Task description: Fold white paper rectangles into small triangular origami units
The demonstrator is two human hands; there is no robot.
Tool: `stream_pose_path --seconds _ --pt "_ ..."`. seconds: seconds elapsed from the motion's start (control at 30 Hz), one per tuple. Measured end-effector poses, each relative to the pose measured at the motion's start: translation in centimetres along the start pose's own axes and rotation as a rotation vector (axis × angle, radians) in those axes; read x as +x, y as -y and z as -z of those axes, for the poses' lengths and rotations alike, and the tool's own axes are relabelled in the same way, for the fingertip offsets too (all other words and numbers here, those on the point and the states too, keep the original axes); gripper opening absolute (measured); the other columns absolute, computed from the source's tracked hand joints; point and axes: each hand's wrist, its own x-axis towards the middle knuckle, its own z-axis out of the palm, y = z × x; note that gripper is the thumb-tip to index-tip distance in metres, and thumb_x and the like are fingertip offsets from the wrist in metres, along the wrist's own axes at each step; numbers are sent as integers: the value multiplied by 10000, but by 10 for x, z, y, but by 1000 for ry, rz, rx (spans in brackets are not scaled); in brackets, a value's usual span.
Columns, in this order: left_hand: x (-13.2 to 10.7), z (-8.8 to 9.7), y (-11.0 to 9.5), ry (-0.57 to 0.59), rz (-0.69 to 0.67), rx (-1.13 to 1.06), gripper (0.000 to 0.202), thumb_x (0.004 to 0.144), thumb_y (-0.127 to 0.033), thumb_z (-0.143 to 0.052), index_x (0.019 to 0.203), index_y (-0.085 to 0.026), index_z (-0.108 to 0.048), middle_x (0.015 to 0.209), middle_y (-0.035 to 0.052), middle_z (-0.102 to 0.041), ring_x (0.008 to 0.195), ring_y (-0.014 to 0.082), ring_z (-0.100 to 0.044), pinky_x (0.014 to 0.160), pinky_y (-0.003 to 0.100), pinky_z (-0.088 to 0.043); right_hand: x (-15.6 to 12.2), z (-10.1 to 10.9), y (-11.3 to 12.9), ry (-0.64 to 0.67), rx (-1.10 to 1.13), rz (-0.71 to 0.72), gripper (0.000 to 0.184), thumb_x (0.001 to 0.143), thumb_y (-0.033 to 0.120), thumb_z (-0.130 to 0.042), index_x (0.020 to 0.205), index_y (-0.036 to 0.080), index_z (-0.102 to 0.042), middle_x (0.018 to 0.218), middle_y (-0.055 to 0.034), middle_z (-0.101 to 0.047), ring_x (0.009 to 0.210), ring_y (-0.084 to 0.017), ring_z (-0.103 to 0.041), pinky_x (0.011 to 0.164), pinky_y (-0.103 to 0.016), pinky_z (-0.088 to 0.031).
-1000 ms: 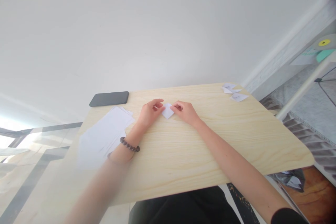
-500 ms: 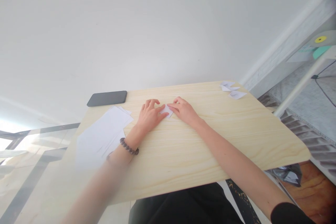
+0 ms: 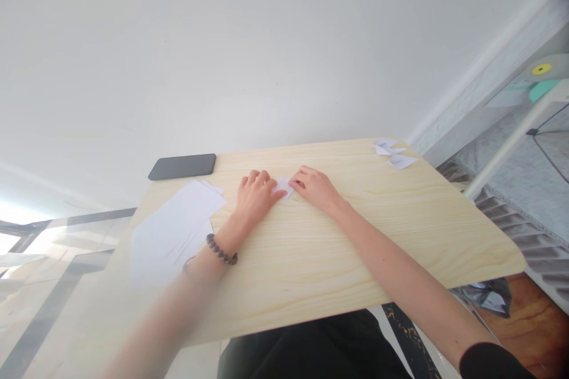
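Observation:
A small folded piece of white paper (image 3: 283, 185) lies on the wooden table between my two hands. My left hand (image 3: 256, 194), with a beaded bracelet on the wrist, holds its left side, thumb resting along the near part. At the paper's right edge, my right hand (image 3: 315, 187) pinches with thumb and forefinger. The fingers hide parts of both sides of the paper, so its full outline does not show.
White paper sheets (image 3: 173, 231) lie at the table's left. A dark phone (image 3: 182, 166) is at the back left corner. Several folded paper pieces (image 3: 402, 161) sit at the back right. The pale wooden table (image 3: 355, 284) stands against a white wall (image 3: 275, 59).
My right fingers have slid slightly right, from the middle of the folded paper to its right edge. The fingers of my left hand have curled in more.

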Motion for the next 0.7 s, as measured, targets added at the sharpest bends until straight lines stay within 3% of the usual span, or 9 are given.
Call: stream_pose_path --seconds 0.2,0.4,0.7 --pt "-2 2 -7 9 3 125 369 851 -464 -427 796 -165 -636 900 103 -576 919 258 -462 703 361 -352 0 2 -5 13 49 -3 213 836 275 -490 765 174 -664 799 -29 -573 734 -113 -519 708 -237 -385" --pt "-4 5 -11 29 62 148 366 842 -474 -442 807 -155 -619 878 106 -569 898 249 -482 668 344 -363 -2 4 -21 32 238 21 222 804 344 -538 923 236 -691 844 -27 -559 800 -124 -520 736 -246 -408" --pt "-1 6 -7 16 129 77 318 866 -421 -412 842 -179 -617 915 75 -571 899 228 -501 664 326 -384 -1 -1 -19 -40 315 -67 139 737 329 -615 736 206 -680 802 -5 -587 676 -96 -530 671 -243 -405"
